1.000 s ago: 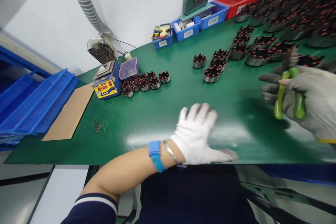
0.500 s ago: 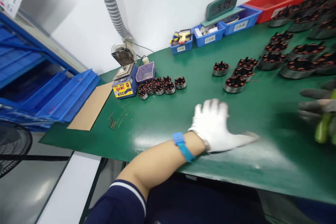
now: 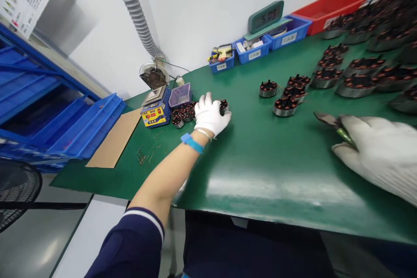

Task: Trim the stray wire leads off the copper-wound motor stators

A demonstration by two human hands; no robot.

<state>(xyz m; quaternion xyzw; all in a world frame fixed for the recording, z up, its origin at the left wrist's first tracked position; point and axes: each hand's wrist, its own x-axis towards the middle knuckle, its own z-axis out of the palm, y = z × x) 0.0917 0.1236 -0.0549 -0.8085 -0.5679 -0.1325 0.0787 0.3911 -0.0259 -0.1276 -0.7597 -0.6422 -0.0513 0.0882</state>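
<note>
My left hand, in a white glove, reaches over a group of small motor stators with black tops and copper windings. Its fingers are stretched out and the thumb stands apart. One stator shows between index finger and thumb; whether they touch it I cannot tell. My right hand, gloved too, is closed around green-handled cutting pliers, whose dark jaws point left. Beyond those jaws stand a few more small stators.
Larger stators crowd the right side of the green table. Labelled blue bins, a clock and a red bin line the wall. A yellow-and-blue device, purple tray and wire scraps lie left.
My left hand has moved left and away from me, from the table's middle to the small stators. My right hand has come further into view with the pliers.
</note>
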